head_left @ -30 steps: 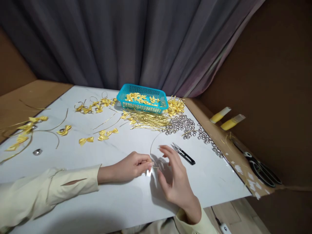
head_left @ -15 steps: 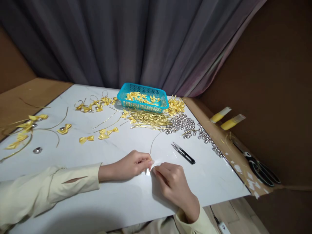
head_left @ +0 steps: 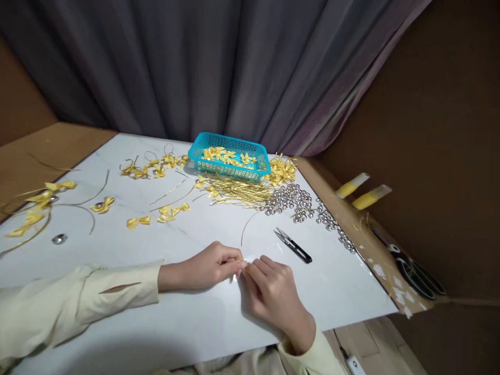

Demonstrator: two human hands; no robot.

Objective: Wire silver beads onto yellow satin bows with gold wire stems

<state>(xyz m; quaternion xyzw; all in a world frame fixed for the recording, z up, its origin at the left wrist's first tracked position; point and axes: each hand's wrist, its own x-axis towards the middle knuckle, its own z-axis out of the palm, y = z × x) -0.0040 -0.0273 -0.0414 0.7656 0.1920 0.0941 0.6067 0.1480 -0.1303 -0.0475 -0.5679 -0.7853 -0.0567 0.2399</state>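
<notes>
My left hand (head_left: 221, 265) is closed in a pinch above the white tabletop (head_left: 187, 317). Its fingertips meet those of my right hand (head_left: 275, 294), which is also pinched. A sliver of a thin gold strand shows where the fingers come together; the rest is hidden by them. Just beyond my hands a thin curved wire (head_left: 245, 229) lies on the table. To the right are black-handled thread snips (head_left: 295, 247), blades apart. Yellow satin bows (head_left: 166, 214) lie farther off to the left of my hands.
A turquoise basket (head_left: 197, 148) of yellow bows stands at the back. Before it lie a bundle of gold wires (head_left: 242, 191) and many silver gems (head_left: 291, 198). Large scissors (head_left: 414, 273) and two yellow-filled tubes (head_left: 352, 186) are at the right. More bow pieces (head_left: 41, 200) lie left.
My right hand has moved slightly up and left, closing the small gap to my left fingertips. My left hand stays almost in place.
</notes>
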